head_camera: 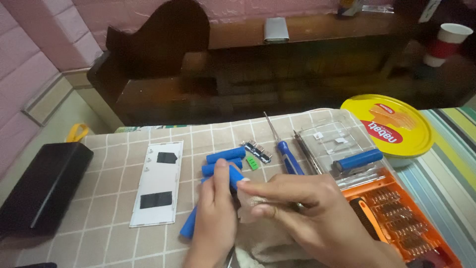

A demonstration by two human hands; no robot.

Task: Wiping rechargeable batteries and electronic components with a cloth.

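The left hand [214,218] is closed around a blue cylindrical battery cell [235,175], holding it upright so its top end pokes out above the fingers, while the right hand [307,208] pinches a scrap of beige cloth [248,204] between thumb and fingertips and presses it against the side of that cell. It looks like a wiping or cleaning stroke on the cell's casing, though the contact itself is partly hidden behind the fingers, so I can't be sure how much of the cell the cloth covers. To carry on, the left hand would need to keep the cell steady while the cloth works round it. Just beyond the hands lie more loose blue cells [224,159] side by side on the checked cloth of the worktop [109,198], and another cell [189,224] lies below the left wrist. Near them sit a small green-and-dark circuit board [257,151] and a blue-handled screwdriver [287,155]. To the right is an orange tray of screwdriver bits [401,223] with a clear lid [332,141], a further blue cell [358,159] resting on it, and a round yellow tin lid [391,126] behind. To the left lie a white rectangular panel [157,184] and a black box [42,186].
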